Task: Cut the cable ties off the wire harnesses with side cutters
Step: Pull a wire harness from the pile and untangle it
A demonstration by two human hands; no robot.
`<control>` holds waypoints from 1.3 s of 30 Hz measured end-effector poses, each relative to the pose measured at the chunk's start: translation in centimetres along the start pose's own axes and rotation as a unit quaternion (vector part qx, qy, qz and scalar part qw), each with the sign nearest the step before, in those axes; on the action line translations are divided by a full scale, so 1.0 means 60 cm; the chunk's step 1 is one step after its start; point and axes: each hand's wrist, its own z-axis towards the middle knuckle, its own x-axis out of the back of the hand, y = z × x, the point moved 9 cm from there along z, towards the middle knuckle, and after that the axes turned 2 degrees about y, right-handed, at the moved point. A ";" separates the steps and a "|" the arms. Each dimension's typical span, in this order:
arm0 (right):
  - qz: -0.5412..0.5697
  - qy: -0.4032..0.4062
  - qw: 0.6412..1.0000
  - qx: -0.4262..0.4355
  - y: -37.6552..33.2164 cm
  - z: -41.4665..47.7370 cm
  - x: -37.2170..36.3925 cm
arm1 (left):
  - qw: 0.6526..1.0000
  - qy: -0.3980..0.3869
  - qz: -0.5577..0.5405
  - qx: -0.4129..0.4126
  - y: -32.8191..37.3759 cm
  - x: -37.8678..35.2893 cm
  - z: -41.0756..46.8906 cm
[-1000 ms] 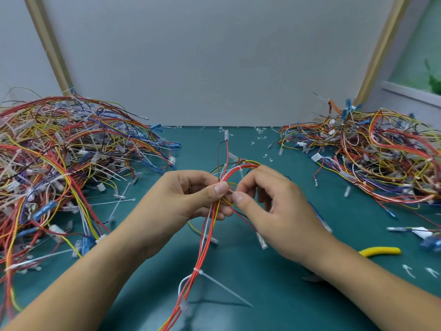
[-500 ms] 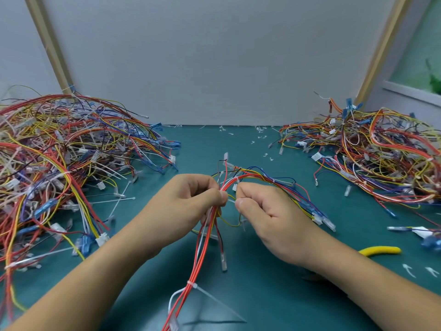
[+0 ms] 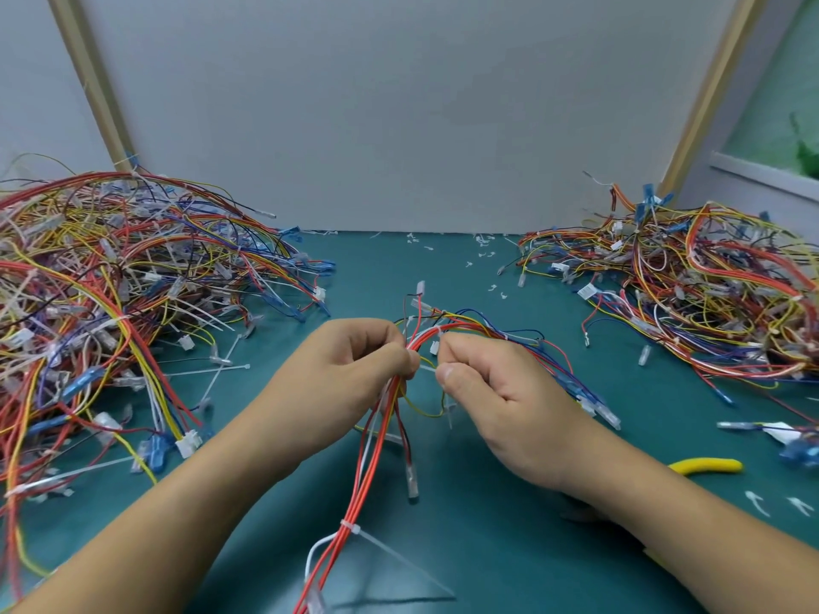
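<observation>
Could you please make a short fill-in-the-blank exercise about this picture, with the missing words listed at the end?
1. Both hands, the left hand and the right hand, hold one wire harness above the ____ mat.
2. The side cutters, lying to the right of the right forearm, have ____ handles.
3. Low on the held harness, a white ____ is still fastened around the red wires.
4. The larger pile of harnesses lies on the person's ____ side.

Missing words: green; yellow; cable tie; left
</observation>
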 end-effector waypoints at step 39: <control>0.161 0.094 0.981 -0.057 0.039 0.002 0.021 | 0.981 -0.019 -0.179 0.069 -0.026 -0.011 0.003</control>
